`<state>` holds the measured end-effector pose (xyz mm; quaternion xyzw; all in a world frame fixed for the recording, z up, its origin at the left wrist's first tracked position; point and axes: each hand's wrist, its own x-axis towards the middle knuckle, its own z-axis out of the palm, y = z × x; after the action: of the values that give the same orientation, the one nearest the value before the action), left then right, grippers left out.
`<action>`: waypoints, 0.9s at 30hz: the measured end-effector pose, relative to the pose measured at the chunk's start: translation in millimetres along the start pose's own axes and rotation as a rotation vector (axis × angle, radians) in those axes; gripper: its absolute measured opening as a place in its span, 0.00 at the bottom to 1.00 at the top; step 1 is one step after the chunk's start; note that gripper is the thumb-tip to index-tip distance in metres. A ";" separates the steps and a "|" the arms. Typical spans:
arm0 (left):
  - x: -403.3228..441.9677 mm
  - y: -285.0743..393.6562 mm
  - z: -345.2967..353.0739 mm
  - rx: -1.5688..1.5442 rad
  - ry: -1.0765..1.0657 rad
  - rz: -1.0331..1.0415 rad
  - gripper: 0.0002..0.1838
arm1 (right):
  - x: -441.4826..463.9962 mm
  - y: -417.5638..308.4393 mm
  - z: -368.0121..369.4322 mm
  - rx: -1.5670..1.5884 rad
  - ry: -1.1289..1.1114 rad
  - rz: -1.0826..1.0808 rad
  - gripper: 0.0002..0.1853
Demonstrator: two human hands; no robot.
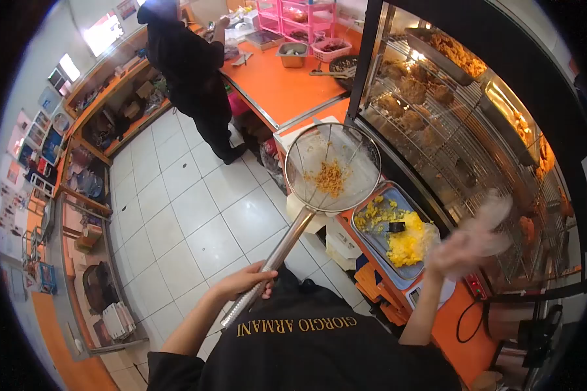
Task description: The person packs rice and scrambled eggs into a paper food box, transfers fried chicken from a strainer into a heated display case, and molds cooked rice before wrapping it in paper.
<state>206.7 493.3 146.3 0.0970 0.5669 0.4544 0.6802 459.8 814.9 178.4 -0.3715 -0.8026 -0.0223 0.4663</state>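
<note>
My left hand (246,283) is closed around the metal handle of a large round mesh strainer (300,166). Golden-brown crumbs (329,179) lie in the middle of its mesh. The strainer hangs over the edge of the orange counter, near a metal tray (370,246). Yellow crumbly food (407,244) fills part of that tray, with a small black object (396,227) on top. To the right of the tray, my right hand (469,241) wears a clear plastic glove. It is blurred, but its fingers look spread, and nothing shows in them.
A glass display cabinet (430,124) with fried food on racks stands close on the right. A white scale (430,293) sits beside the tray. Further off, a person in black (189,72) stands at an orange table (274,85) with pink baskets (306,19). Tiled floor lies left.
</note>
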 end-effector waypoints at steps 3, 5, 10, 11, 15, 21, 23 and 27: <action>1.4 -7.7 7.8 -0.081 0.019 0.046 0.12 | -35.4 16.3 26.9 -0.227 -0.922 -0.038 0.15; 1.8 -11.1 12.4 -0.104 0.040 0.057 0.12 | -37.7 18.0 25.6 -0.131 -1.475 -0.001 0.14; -7.0 -15.5 27.8 -0.088 0.081 0.069 0.12 | 19.5 -11.5 -35.0 0.022 -0.460 0.282 0.13; -9.3 -18.1 26.7 -0.054 0.082 0.088 0.12 | 20.1 -2.9 -36.5 -0.058 -0.207 0.206 0.12; -38.0 -22.2 29.2 -0.017 0.138 0.100 0.17 | -28.6 67.7 24.9 -0.269 -0.247 -0.151 0.11; -96.7 -64.9 23.3 -0.020 0.219 0.173 0.18 | -73.3 71.6 46.3 -0.335 -1.424 0.119 0.16; -116.6 -104.6 8.3 -0.016 0.254 0.189 0.20 | -80.6 87.0 63.5 -0.303 -1.271 0.191 0.16; -177.4 -173.8 0.0 0.104 0.463 0.323 0.24 | -60.7 86.2 80.5 -0.301 -0.536 -0.023 0.17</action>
<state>304.9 265.4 154.9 0.1144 0.7070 0.5371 0.4456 471.6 873.1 59.7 -0.4198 -0.8888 -0.0475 0.1774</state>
